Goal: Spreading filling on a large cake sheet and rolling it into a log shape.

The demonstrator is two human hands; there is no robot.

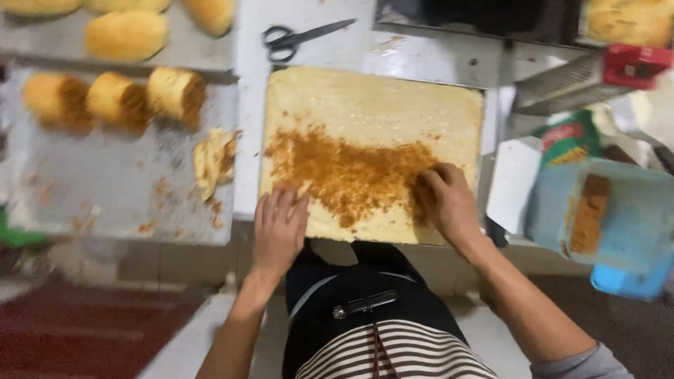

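At the cake sheet's near edge, left hand lies flat, released; right hand clenches brown crumbs.

Pale grey metal worktable, crumb-strewn. Directly on it: one rectangular flat sheet of yellow sponge cake topped with brown crumbly floss, at centre; black-handled scissors beyond the cake; grey metal baking tray to the left, bearing three rolled cake pieces; white paper sheet to the right; blue plastic tub at far right.
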